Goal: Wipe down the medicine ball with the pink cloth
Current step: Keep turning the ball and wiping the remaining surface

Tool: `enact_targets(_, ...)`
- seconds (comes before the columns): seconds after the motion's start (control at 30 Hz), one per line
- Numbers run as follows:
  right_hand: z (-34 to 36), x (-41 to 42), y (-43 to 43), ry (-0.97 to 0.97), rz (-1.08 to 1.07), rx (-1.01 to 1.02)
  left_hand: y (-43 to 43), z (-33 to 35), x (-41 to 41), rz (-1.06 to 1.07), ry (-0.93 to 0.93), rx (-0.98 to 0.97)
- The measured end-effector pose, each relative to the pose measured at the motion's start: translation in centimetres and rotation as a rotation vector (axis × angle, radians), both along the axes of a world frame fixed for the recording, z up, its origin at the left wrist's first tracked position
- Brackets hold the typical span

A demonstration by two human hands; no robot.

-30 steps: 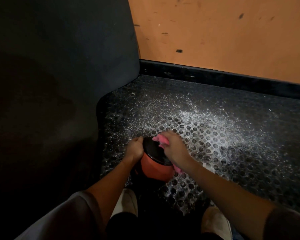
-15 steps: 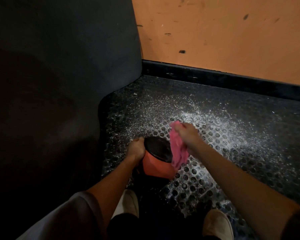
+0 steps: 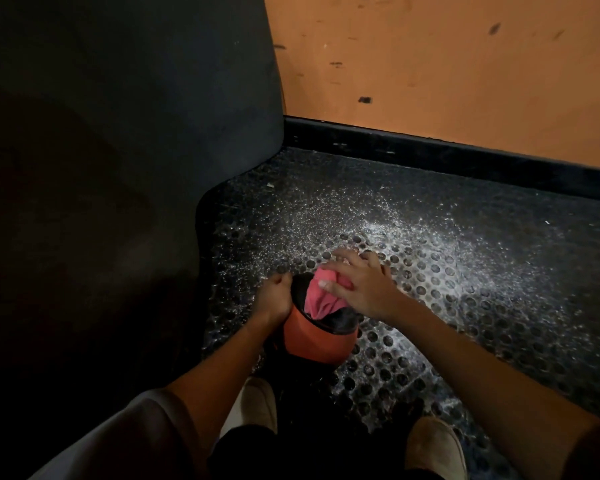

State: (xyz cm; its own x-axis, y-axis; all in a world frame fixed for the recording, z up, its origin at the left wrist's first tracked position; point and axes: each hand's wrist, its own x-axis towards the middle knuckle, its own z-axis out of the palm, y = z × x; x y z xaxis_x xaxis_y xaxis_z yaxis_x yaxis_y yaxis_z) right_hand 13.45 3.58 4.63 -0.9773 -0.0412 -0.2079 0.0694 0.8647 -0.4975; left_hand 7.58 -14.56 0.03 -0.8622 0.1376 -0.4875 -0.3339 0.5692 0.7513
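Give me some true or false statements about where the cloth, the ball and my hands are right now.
1. The right hand presses the pink cloth onto the top of the medicine ball. True.
2. The left hand is lifted clear of the ball. False: it holds the ball's left side.
3. The ball sits on a perforated mat. True.
4. The wall behind is blue. False: it is orange.

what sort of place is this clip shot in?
Probably a gym corner: an orange-and-black medicine ball sits on perforated black rubber floor matting dusted with white powder, possibly chalk, below a scuffed orange wall.
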Motion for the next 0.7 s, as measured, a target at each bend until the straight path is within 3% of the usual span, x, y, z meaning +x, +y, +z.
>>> enact_targets(0.2,-1.5,0.7,-1.0,0.071,0.135,-0.189,-0.1,-0.7,-0.8,-0.021,0.004,-0.004)
enact_targets(0.3,-2.7,1.0,-1.5,0.097,-0.003,-0.176,-0.4,-0.7,-0.9,0.017,-0.023,0.065)
enact_targets(0.4,-2.8,0.3,-0.7,-0.088,-0.335,-0.291,-0.5,-0.8,-0.6,0.034,-0.015,0.092)
enact_targets(0.47,-2.5,-0.3,-1.2,-0.155,-0.418,-0.204,-0.3,-0.8,-0.6,0.04,-0.016,0.076)
enact_targets(0.57,-1.3,-0.3,-3.2,-0.076,-0.276,0.105,-0.1,-0.8,-1.0,-0.01,-0.013,-0.006)
enact_targets(0.7,0.3,0.5,-3.0,-0.083,-0.049,0.019,-0.2,-0.7,-1.1,-0.013,-0.015,0.013)
